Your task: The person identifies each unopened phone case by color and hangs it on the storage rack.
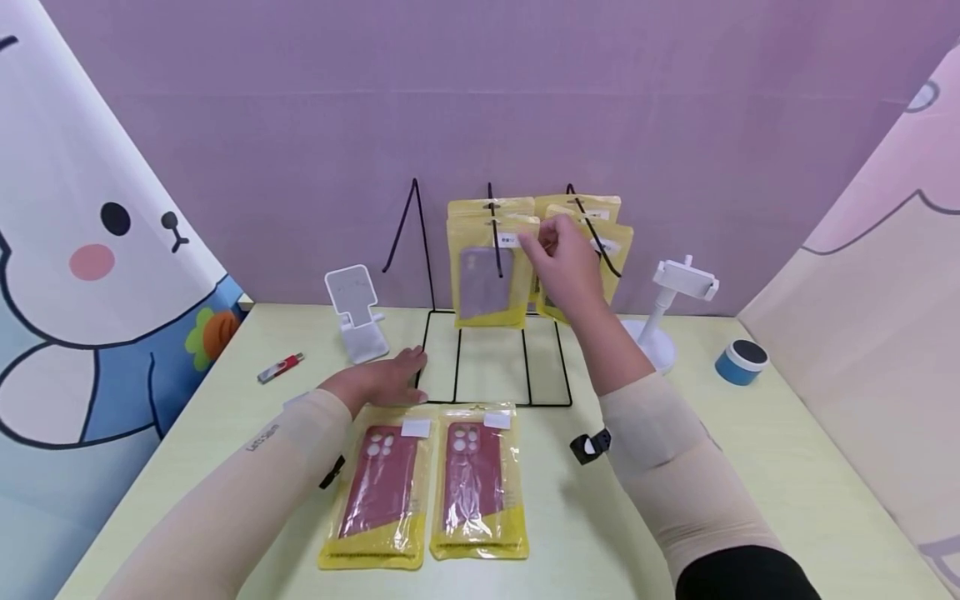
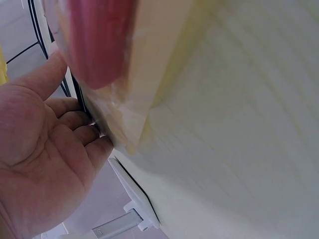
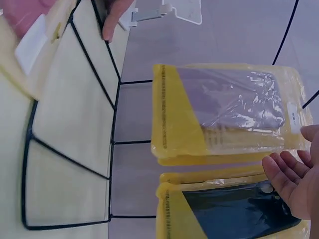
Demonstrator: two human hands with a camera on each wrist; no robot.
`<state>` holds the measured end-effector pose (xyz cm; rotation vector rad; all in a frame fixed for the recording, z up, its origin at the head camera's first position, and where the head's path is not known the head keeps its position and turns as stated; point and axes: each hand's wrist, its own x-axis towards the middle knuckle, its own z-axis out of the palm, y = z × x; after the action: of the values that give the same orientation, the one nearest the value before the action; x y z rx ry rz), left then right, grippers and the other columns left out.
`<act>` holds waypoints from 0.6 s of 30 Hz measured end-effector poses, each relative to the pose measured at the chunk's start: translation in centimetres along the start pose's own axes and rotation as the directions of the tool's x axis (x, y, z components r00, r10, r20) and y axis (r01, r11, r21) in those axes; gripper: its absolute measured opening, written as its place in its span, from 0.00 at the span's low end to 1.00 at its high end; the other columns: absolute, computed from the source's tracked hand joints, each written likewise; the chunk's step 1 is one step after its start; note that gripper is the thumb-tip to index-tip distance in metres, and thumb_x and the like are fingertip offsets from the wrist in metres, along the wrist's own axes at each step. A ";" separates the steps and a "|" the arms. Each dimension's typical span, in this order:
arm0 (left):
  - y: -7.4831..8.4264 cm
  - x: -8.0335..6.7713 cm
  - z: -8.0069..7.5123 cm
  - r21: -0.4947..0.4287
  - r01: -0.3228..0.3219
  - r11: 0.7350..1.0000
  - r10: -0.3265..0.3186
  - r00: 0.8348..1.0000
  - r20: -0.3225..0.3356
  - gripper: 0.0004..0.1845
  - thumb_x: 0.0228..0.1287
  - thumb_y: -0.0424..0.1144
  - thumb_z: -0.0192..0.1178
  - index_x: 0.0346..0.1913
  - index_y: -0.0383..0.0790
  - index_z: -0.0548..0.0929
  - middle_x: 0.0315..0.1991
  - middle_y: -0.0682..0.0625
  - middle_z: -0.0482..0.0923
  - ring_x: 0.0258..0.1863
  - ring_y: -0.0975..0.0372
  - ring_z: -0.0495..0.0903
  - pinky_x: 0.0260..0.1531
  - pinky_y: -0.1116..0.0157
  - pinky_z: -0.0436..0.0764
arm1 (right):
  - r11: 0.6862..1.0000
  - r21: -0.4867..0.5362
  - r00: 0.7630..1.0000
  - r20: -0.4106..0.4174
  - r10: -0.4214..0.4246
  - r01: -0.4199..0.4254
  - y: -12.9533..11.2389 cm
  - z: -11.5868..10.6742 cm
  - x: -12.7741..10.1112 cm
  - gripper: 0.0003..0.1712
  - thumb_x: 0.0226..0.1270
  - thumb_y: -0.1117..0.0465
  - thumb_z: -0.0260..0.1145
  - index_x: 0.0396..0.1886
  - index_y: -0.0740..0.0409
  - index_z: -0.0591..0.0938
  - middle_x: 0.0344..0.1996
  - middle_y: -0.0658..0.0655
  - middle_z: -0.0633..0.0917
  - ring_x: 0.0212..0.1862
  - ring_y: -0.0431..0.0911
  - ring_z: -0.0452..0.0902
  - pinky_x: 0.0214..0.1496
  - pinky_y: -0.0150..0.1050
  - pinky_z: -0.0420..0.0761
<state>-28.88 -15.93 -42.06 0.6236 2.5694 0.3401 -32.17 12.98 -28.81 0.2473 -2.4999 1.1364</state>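
Note:
My left hand [image 1: 386, 379] rests at the front left corner of a black wire display rack [image 1: 456, 367], fingertips at its base wire. The right hand [image 1: 566, 262] is raised among packs hanging on the rack's hooks. Its thumb is at the upper right edge of a yellow-and-clear pack with a pale purple phone case [image 3: 234, 99]; its loosely bent fingers show beside that edge. Beside it hangs a pack with a dark phone case [image 3: 239, 209]. More yellow packs hang behind both. The left hook [image 1: 416, 225] carries nothing.
Two packs with red phone cases [image 1: 382, 479] [image 1: 471, 475] lie in front of the rack. A white phone stand [image 1: 356, 312] and a red USB stick [image 1: 281, 367] are at left. To the right stand a white phone holder [image 1: 663, 308] and a blue-and-white jar [image 1: 741, 362].

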 end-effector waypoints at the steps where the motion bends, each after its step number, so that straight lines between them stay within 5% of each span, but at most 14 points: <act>1: 0.0 0.0 0.0 0.001 0.001 1.000 -0.001 1.000 0.001 0.44 0.73 0.52 0.54 0.78 0.34 0.44 0.79 0.36 0.35 0.78 0.43 0.37 0.76 0.47 0.46 | 1.000 0.008 1.000 0.004 0.007 -0.007 0.2 -0.1 -0.3 0.28 0.68 0.35 0.59 0.49 0.53 0.73 0.40 0.50 0.78 0.40 0.45 0.75 0.41 0.41 0.76; 5: 0.0 0.1 0.0 -0.001 -0.008 1.000 0.008 1.000 0.001 0.44 0.72 0.51 0.54 0.78 0.33 0.44 0.79 0.35 0.35 0.78 0.43 0.37 0.76 0.47 0.46 | 1.000 0.015 1.000 0.015 0.011 -0.011 1.3 -0.5 -1.8 0.28 0.69 0.38 0.60 0.56 0.54 0.73 0.41 0.50 0.80 0.40 0.45 0.76 0.40 0.41 0.77; 11: -0.2 0.2 0.1 -0.009 0.001 1.000 -0.001 1.000 0.002 0.44 0.73 0.52 0.54 0.78 0.34 0.43 0.79 0.36 0.34 0.78 0.44 0.37 0.77 0.48 0.45 | 0.999 -0.043 0.997 0.071 -0.016 0.019 3.7 -1.3 -4.5 0.25 0.70 0.38 0.59 0.52 0.52 0.75 0.40 0.49 0.81 0.40 0.45 0.77 0.39 0.42 0.77; 18: -0.5 0.5 0.2 -0.009 -0.013 1.000 0.013 1.000 -0.005 0.44 0.73 0.52 0.53 0.78 0.32 0.44 0.79 0.35 0.35 0.78 0.42 0.37 0.76 0.47 0.46 | 0.987 -0.148 0.960 0.280 -0.017 0.061 6.5 -2.0 -7.3 0.22 0.72 0.41 0.59 0.51 0.53 0.75 0.43 0.54 0.84 0.46 0.49 0.81 0.48 0.48 0.80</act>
<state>-29.29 -16.09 -42.58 0.6370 2.5682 0.3572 -26.96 18.78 -35.03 0.4381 -2.7981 0.9393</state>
